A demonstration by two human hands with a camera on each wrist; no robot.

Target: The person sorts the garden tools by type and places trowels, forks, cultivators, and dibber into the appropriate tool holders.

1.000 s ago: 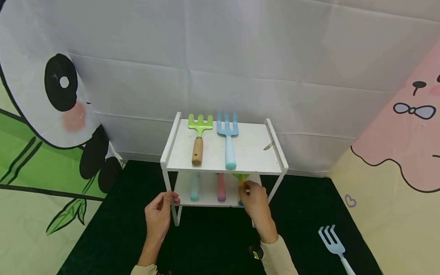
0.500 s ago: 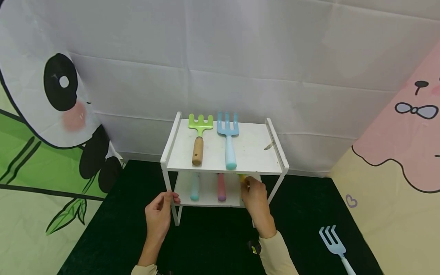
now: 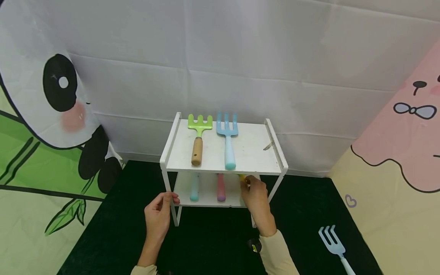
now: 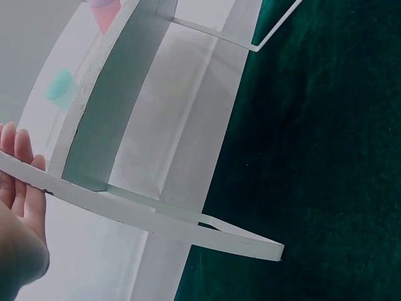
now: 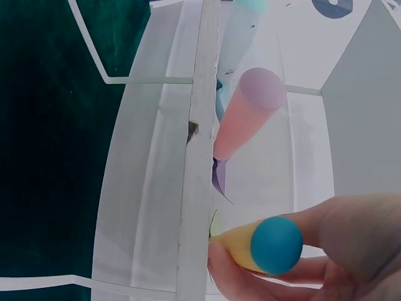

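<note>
On the lower shelf (image 3: 206,198) of the white rack (image 3: 252,147), your right hand (image 3: 256,196) is pinching the yellow handle (image 5: 241,246) with its blue end, beside the pink handle (image 5: 245,113). Your left hand (image 3: 158,217) is gripping the rack's front post with curled fingers; you are doing well to steady it, sliding the tool in straight and parallel.

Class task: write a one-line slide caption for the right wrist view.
Right hand holds a yellow handle beside the pink handle.

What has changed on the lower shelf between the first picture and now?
The right hand has pushed the yellow-handled tool further in under the top shelf; its green head no longer shows. The left hand stays on the rack's front post; the other tools have not moved.
</note>
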